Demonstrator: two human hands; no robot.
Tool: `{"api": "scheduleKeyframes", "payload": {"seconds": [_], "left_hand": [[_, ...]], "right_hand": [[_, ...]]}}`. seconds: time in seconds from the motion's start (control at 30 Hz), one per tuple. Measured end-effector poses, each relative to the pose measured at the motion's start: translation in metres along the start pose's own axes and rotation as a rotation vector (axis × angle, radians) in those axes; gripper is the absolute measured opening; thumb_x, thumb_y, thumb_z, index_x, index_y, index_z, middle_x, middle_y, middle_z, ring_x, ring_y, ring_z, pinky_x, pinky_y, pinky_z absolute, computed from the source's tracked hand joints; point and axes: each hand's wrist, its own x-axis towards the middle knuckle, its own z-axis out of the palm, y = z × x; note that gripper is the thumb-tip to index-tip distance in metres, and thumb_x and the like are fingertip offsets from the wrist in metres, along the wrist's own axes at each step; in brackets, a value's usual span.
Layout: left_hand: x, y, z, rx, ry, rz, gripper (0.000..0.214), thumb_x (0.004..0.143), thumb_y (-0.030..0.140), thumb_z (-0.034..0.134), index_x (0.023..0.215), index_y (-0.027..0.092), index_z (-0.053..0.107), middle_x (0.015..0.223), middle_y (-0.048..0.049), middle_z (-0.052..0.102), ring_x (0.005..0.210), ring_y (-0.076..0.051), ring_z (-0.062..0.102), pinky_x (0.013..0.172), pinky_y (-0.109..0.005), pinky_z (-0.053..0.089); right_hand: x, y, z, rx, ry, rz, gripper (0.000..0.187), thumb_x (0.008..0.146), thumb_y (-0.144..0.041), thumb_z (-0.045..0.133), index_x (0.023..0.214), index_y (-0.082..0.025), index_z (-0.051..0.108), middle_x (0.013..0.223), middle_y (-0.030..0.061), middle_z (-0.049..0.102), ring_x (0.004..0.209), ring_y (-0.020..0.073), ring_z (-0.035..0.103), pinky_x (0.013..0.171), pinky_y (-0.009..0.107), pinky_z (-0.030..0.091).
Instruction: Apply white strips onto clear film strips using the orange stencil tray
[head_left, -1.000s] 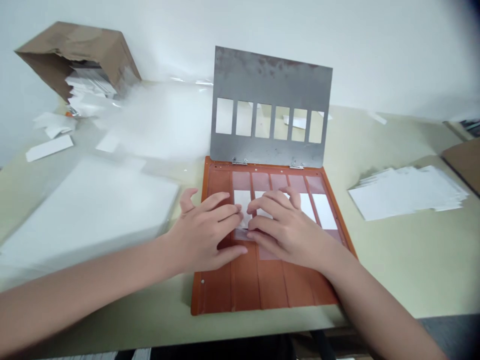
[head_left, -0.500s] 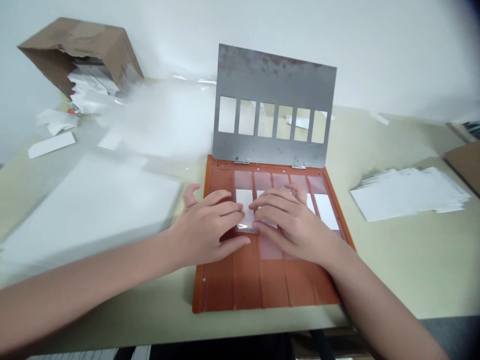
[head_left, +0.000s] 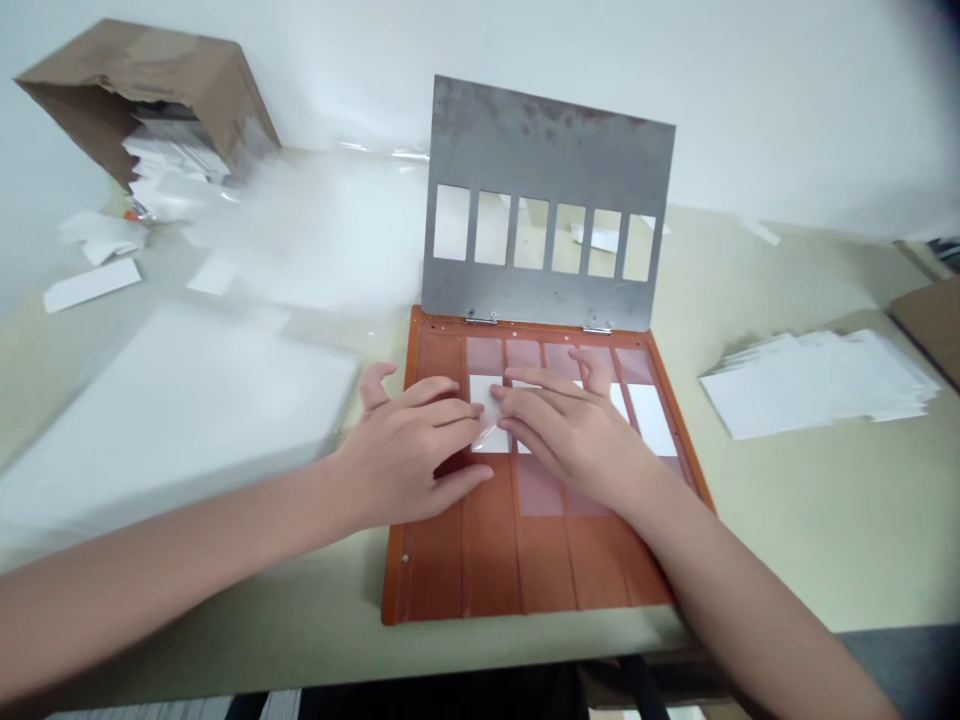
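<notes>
White card strip (head_left: 486, 398), long axis pointing away from me on the orange tray (head_left: 442, 590); my left hand (head_left: 409, 450) and right hand (head_left: 574, 440) flank it about equally, fingers narrow, tips on it.

The left hand (head_left: 409, 450) and right hand (head_left: 574, 430) hide most of the white cards (head_left: 484, 393) on the orange tray (head_left: 450, 570); the wrapped white stack (head_left: 172, 420) is blurred, and brown cardboard (head_left: 930, 330) runs off the right edge.
</notes>
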Motion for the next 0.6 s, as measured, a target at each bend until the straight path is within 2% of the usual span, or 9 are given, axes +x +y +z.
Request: {"api": "scheduleKeyframes", "payload": {"seconds": [0.17, 0.33, 0.43, 0.5, 0.6], "left_hand": [[-0.003, 0.0, 0.003, 0.015, 0.035, 0.004, 0.018, 0.089, 0.035, 0.063, 0.1, 0.022, 0.067, 0.102, 0.0016, 0.077, 0.105, -0.024, 0.067, 0.103, -0.046, 0.019], [-0.006, -0.001, 0.003, 0.095, 0.093, -0.015, 0.028, 0.092, 0.042, 0.056, 0.107, 0.02, 0.063, 0.114, -0.0059, 0.074, 0.111, -0.028, 0.066, 0.101, -0.046, 0.022], [-0.01, 0.005, 0.0, 0.158, 0.141, 0.02, 0.029, 0.092, 0.04, 0.056, 0.111, 0.019, 0.062, 0.118, -0.0075, 0.072, 0.111, -0.027, 0.066, 0.102, -0.046, 0.024], [-0.013, 0.012, -0.002, 0.158, 0.117, 0.088, 0.029, 0.093, 0.037, 0.054, 0.112, 0.017, 0.064, 0.117, -0.0079, 0.072, 0.112, -0.028, 0.065, 0.103, -0.046, 0.025], [-0.018, 0.024, -0.003, 0.119, 0.001, 0.193, 0.04, 0.097, 0.039, 0.047, 0.12, 0.011, 0.062, 0.124, -0.0103, 0.069, 0.116, -0.028, 0.062, 0.104, -0.045, 0.029]], "right_hand": [[0.001, 0.0, 0.002, 0.032, 0.007, 0.032, 0.011, 0.1, -0.019, 0.049, 0.096, -0.018, 0.059, 0.091, 0.0019, 0.077, 0.102, 0.0191, 0.07, 0.106, 0.04, 0.029], [0.002, -0.001, 0.002, 0.047, -0.013, 0.042, 0.01, 0.099, -0.016, 0.051, 0.092, -0.018, 0.059, 0.09, 0.0015, 0.076, 0.1, 0.018, 0.07, 0.106, 0.039, 0.027], [0.002, -0.002, 0.001, 0.051, -0.023, 0.055, 0.012, 0.098, -0.014, 0.051, 0.09, -0.018, 0.059, 0.089, 0.0013, 0.076, 0.099, 0.0175, 0.07, 0.106, 0.039, 0.026], [0.003, -0.002, 0.001, 0.053, -0.029, 0.066, 0.014, 0.097, -0.013, 0.05, 0.091, -0.019, 0.06, 0.089, 0.0013, 0.076, 0.099, 0.0177, 0.07, 0.105, 0.04, 0.026], [0.003, -0.002, 0.002, 0.065, -0.028, 0.076, 0.015, 0.097, -0.013, 0.049, 0.092, -0.021, 0.062, 0.09, 0.0008, 0.077, 0.102, 0.0186, 0.069, 0.105, 0.041, 0.027]]}}
